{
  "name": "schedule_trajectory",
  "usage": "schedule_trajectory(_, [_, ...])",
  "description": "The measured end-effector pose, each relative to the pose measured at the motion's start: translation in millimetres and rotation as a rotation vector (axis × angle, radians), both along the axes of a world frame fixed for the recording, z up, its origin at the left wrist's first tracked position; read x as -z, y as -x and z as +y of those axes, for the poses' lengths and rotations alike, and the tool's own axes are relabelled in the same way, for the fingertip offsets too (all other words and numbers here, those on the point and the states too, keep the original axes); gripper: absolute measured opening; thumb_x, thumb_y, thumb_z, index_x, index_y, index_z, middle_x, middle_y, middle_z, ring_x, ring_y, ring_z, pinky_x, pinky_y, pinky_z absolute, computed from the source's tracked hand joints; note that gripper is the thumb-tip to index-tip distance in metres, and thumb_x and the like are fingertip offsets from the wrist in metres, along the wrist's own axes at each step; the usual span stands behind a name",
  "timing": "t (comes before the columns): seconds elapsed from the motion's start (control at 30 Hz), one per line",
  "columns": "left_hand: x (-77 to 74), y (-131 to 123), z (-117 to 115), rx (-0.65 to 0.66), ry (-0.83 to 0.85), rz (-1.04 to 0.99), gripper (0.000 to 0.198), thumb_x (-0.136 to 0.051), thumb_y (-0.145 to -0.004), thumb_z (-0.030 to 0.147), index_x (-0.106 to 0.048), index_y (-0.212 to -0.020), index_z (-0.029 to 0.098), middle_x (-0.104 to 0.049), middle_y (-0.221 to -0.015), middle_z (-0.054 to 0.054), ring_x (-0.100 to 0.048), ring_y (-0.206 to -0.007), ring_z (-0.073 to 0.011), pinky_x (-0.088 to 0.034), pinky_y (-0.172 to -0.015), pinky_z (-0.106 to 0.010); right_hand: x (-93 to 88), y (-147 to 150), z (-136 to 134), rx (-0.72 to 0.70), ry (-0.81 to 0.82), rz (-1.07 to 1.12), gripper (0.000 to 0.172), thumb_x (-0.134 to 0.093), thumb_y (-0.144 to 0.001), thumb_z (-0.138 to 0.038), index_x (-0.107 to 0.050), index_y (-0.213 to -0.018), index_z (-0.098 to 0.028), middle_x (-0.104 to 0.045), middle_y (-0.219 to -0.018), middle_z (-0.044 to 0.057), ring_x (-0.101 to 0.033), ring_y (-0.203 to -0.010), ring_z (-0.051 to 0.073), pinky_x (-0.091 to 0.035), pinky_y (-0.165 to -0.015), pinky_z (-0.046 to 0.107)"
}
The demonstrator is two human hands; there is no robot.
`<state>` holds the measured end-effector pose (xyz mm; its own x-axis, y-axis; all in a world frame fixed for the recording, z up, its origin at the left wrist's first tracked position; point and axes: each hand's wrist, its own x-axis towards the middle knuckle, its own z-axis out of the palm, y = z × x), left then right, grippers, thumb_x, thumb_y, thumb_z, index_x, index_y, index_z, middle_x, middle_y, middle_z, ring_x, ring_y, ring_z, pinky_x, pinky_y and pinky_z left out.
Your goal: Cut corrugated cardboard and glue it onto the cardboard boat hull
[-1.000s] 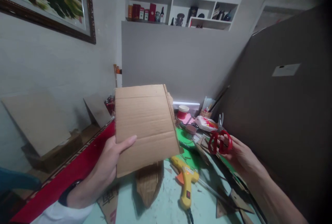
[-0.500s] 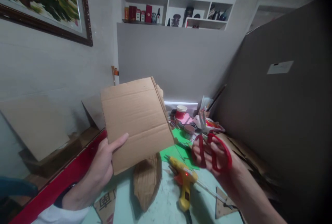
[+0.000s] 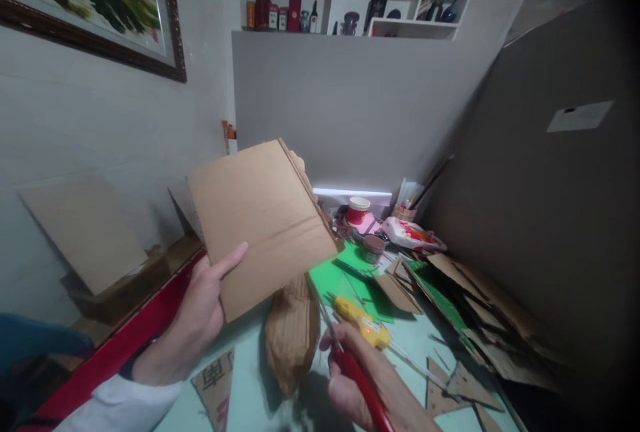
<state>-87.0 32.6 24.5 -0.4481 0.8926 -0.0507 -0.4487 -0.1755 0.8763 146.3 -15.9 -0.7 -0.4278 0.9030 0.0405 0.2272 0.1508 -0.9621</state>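
My left hand [image 3: 197, 302] grips a squarish sheet of brown cardboard [image 3: 260, 209], thumb on its face, held up above the table. Low in front, my right hand [image 3: 395, 375] is wrapped round the red handles of a pair of scissors [image 3: 361, 382]. Their blades point up and left, near the sheet's lower right corner but seemingly apart from it. A pointed, boat-like cardboard form [image 3: 293, 342] stands between the hands, its upper end hidden by the sheet. Behind my right hand lies a yellow hot glue gun [image 3: 363, 322], its handle covered.
Green sheets [image 3: 350, 279] lie on the pale table. To the right are stacked cardboard pieces [image 3: 500, 312] and triangular offcuts [image 3: 473, 385]. A red-and-white cup [image 3: 358, 211] and a small round tub [image 3: 373, 249] stand at the back. A red panel [image 3: 120, 345] runs along the left.
My right hand has swung down and left with the scissors, now over the glue gun's handle. The cardboard sheet has shifted slightly left and tilted. The view has turned a little right.
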Motion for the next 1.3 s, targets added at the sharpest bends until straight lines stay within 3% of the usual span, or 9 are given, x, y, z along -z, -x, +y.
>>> schedule_trajectory(0.13, [-0.6, -4.3, -4.1, 0.05, 0.0, 0.006, 0.044, -0.082, -0.067, 0.021, -0.069, -0.108, 0.013, -0.077, -0.101, -0.01, -0.074, -0.079, -0.0222, -0.061, -0.065, -0.026, 13.9, 6.3, 6.6, -0.069, 0.005, -0.067, 0.039, -0.067, -0.078, -0.056, -0.058, -0.099, -0.024, -0.056, -0.069, -0.002, -0.056, -0.064, 0.018, -0.045, -0.061, 0.028])
schedule_trajectory(0.27, [-1.5, -11.8, -11.1, 0.148, -0.001, 0.023, 0.045, -0.081, -0.07, 0.022, -0.069, -0.112, 0.012, -0.077, -0.098, -0.012, -0.074, -0.079, -0.0255, -0.062, -0.065, -0.031, 22.2, 17.2, 12.0, -0.038, 0.026, -0.054, 0.038, -0.058, -0.084, -0.06, -0.058, -0.098, -0.024, -0.058, -0.069, -0.001, -0.057, -0.066, 0.019, -0.044, -0.063, 0.029])
schedule_trajectory(0.5, [4.6, -19.1, -15.4, 0.272, -0.022, 0.046, 0.056, -0.078, -0.075, 0.027, -0.062, -0.127, 0.013, -0.075, -0.111, -0.014, -0.073, -0.093, -0.0288, -0.062, -0.075, -0.034, 12.8, 23.2, 10.8, 0.041, -0.047, -0.046, 0.039, -0.058, -0.086, -0.058, -0.061, -0.098, -0.021, -0.064, -0.082, 0.004, -0.06, -0.077, 0.021, -0.045, -0.069, 0.03])
schedule_trajectory(0.73, [3.7, -18.3, -18.4, 0.25, -0.007, 0.085, 0.051, -0.077, -0.076, 0.027, -0.063, -0.124, 0.014, -0.076, -0.108, -0.012, -0.074, -0.09, -0.0268, -0.062, -0.075, -0.033, 10.3, 21.4, 8.1, 0.038, -0.021, -0.016, 0.034, -0.061, -0.085, -0.053, -0.062, -0.098, -0.021, -0.062, -0.077, 0.002, -0.059, -0.073, 0.021, -0.045, -0.066, 0.03])
schedule_trajectory(1.0, [3.8, -20.6, -16.3, 0.204, -0.004, 0.07, 0.056, -0.08, -0.073, 0.026, -0.064, -0.125, 0.014, -0.076, -0.106, -0.013, -0.074, -0.089, -0.0289, -0.063, -0.073, -0.033, 2.1, 22.3, 2.6, 0.07, -0.009, -0.061, 0.033, -0.064, -0.086, -0.047, -0.061, -0.106, -0.021, -0.065, -0.094, 0.005, -0.06, -0.092, 0.024, -0.046, -0.079, 0.032])
schedule_trajectory(1.3, [0.9, -22.1, -16.5, 0.216, 0.003, 0.106, 0.054, -0.08, -0.073, 0.023, -0.064, -0.124, 0.014, -0.076, -0.107, -0.012, -0.074, -0.09, -0.028, -0.063, -0.074, -0.033, -6.0, 21.9, 2.9, 0.083, 0.026, -0.077, 0.026, -0.065, -0.085, -0.041, -0.061, -0.1, -0.021, -0.064, -0.092, 0.004, -0.059, -0.087, 0.022, -0.045, -0.076, 0.031])
